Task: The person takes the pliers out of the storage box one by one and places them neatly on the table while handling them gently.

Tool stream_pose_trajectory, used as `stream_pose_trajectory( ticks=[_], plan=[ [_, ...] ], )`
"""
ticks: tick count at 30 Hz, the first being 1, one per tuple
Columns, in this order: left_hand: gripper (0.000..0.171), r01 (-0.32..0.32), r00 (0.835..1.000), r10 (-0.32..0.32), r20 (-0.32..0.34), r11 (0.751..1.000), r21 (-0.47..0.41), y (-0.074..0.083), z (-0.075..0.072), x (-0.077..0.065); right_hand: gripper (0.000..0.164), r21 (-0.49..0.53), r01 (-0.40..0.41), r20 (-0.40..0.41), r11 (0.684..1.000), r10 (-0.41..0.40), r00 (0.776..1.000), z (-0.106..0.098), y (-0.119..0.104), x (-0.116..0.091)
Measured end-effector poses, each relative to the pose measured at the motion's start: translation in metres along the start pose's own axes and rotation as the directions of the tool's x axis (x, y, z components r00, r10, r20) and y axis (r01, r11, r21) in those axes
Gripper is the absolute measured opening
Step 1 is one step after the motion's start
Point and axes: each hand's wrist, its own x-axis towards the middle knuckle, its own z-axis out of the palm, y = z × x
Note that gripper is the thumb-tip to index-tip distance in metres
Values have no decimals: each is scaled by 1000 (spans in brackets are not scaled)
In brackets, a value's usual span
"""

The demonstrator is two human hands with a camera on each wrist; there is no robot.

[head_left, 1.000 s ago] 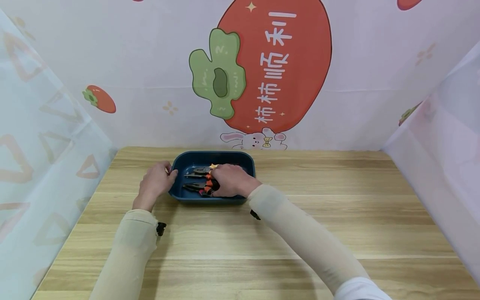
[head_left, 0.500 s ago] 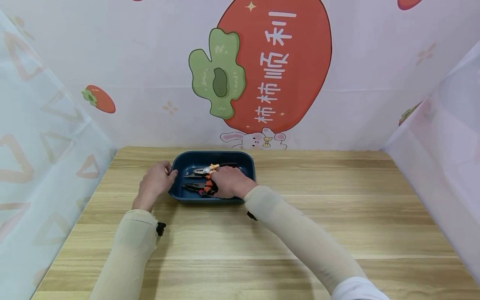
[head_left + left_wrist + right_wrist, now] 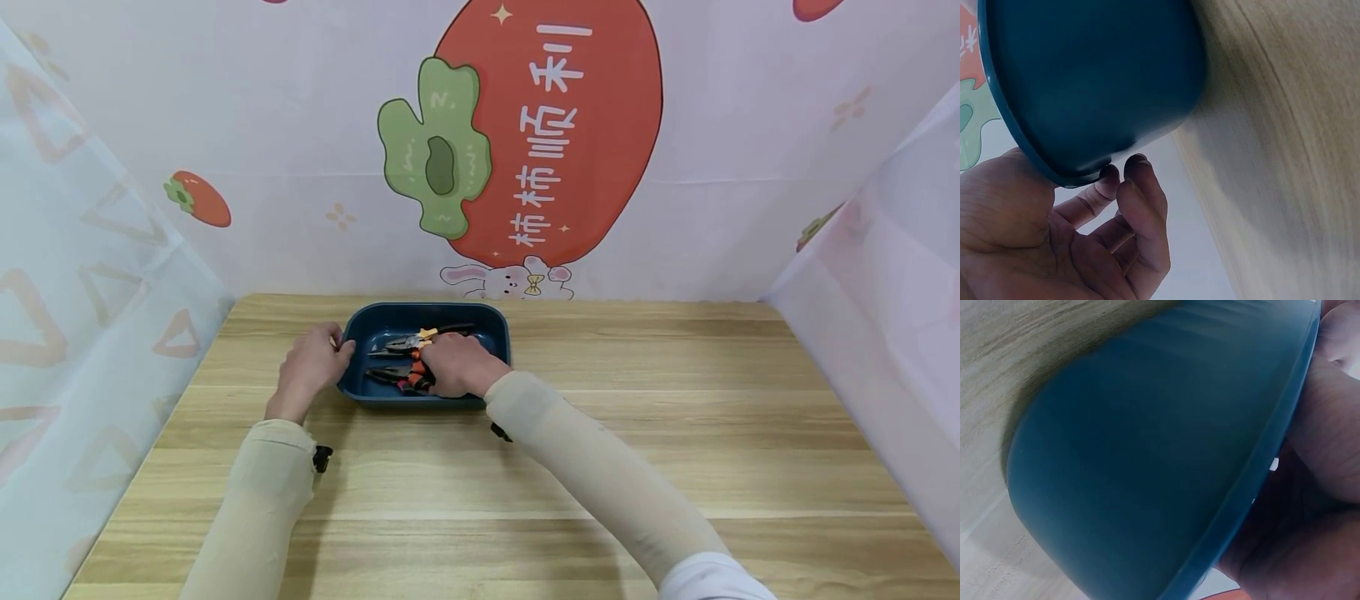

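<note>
A dark blue rectangular bin (image 3: 423,402) stands on the wooden table with several pliers lying in it. My left hand (image 3: 311,362) pinches the rim at its left end, thumb over the edge and fingertips against the outer wall in the left wrist view. My right hand (image 3: 459,363) reaches over the front rim into the bin, curled down around the handles of black-nosed pliers (image 3: 388,372) with orange and red grips; its fingertips are hidden. Behind them lie silver-jawed pliers (image 3: 405,342) with a yellow and black handle, and slim long-nosed pliers (image 3: 386,353).
The wood-grain table (image 3: 637,450) extends in front of the bin and to its right. A white printed backdrop (image 3: 300,242) with a big red fruit rises right behind the table, and printed cloths hang on both sides.
My right hand has shifted slightly back to the right, uncovering more of the yellow and black handle behind it. My left hand and the bin stay where they were.
</note>
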Motion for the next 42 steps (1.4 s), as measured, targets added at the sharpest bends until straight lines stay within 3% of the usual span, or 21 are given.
stream_pose_trajectory(
  ticks=[26, 42],
  plan=[
    [25, -26, 1000, 27, -8, 1000, 12, -3, 0, 1, 38, -123, -13, -80, 992, 3, 997, -9, 4, -9],
    [25, -33, 999, 33, -12, 999, -10, -3, 0, -1, 45, -75, -16, -144, 997, 5, 990, -17, 9, -27]
  ],
)
